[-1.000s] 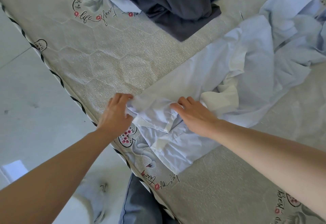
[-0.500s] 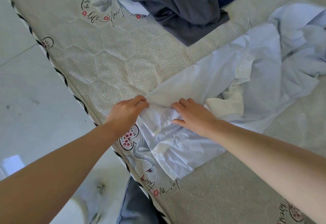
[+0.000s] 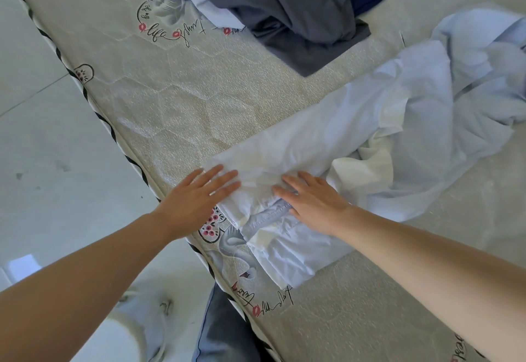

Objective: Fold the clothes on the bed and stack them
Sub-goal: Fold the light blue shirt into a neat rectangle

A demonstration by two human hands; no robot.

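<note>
Mattress [image 3: 199,99] patterned, quilted; pale tiled floor [image 3: 42,162] beside.

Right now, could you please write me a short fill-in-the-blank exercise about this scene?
1. Both hands lie ___ on the pale blue garment.
2. The left hand rests at the garment's end nearest the mattress ___.
3. The pile behind is topped by a dark ___ garment.
4. The right hand has its fingers ___, not curled.

Missing words: flat; edge; grey; straight
</note>
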